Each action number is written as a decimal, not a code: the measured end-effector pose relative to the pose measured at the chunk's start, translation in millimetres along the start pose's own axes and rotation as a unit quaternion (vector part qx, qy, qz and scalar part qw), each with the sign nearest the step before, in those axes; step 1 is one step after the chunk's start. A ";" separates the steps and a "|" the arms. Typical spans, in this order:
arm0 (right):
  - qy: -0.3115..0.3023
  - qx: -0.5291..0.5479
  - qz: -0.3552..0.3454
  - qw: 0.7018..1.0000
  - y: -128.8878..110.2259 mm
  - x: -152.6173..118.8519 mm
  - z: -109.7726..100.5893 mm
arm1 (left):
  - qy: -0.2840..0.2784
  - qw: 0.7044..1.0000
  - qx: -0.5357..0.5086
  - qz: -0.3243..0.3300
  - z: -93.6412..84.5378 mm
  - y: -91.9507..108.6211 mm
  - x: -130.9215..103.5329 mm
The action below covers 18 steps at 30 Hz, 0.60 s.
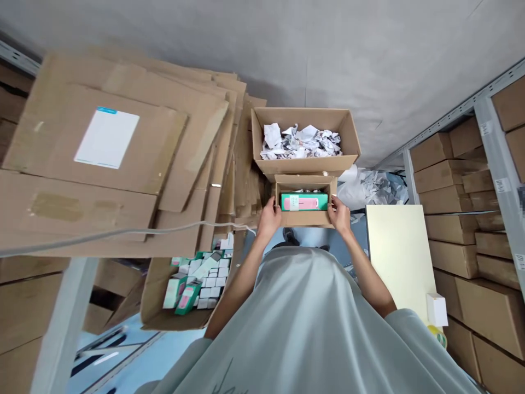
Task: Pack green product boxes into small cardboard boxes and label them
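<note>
A small open cardboard box [303, 220] is in front of my body, held between my two hands. My left hand [269, 218] grips its left side, and my right hand [339, 215] grips its right side near the top edge. Inside lies a green product box [324, 201] with a pink picture and a pale label on its face. Bits of crumpled paper show behind it. Just beyond stands a larger open carton [305, 164] filled with crumpled paper [303, 143]. The undersides of the fingers are partly hidden by the box.
Flattened cardboard sheets [53, 137] are piled at left, a grey cable [164, 231] across them. Below, a carton [153, 295] holds many small boxes [209, 282]. At right are a pale board [396, 246], a white box [437, 310], tape [438, 335] and shelves of cartons [451, 245].
</note>
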State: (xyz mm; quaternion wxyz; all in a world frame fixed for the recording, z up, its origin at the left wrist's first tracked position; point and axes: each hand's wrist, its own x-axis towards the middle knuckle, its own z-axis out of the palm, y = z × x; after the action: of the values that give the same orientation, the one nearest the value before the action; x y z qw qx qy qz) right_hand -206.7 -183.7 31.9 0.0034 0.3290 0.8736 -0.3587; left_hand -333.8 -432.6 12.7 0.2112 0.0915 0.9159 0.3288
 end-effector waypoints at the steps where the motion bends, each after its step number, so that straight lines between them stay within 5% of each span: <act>1: 0.009 -0.007 0.007 1.000 -4.4 1.2 4.0 | -0.006 1.000 0.004 -0.008 -2.7 -1.1 4.7; 6: 0.020 -0.034 0.021 0.999 -21.0 0.1 6.2 | -0.024 1.000 0.000 -0.015 -11.0 -8.6 18.8; 12: -0.018 -0.104 0.019 0.994 -48.1 11.7 -31.7 | -0.039 0.999 -0.018 -0.017 -12.8 -13.8 20.7; 18: 0.048 -0.107 -0.121 0.986 -120.0 67.6 -70.8 | -0.031 0.998 -0.055 -0.022 -8.6 -12.2 17.0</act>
State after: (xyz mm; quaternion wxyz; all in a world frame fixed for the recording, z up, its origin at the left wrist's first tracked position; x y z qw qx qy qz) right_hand -312.6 -163.6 143.1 -0.0471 0.2355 0.9394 -0.2447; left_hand -353.2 -441.6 5.3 0.2512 0.0695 0.8912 0.3714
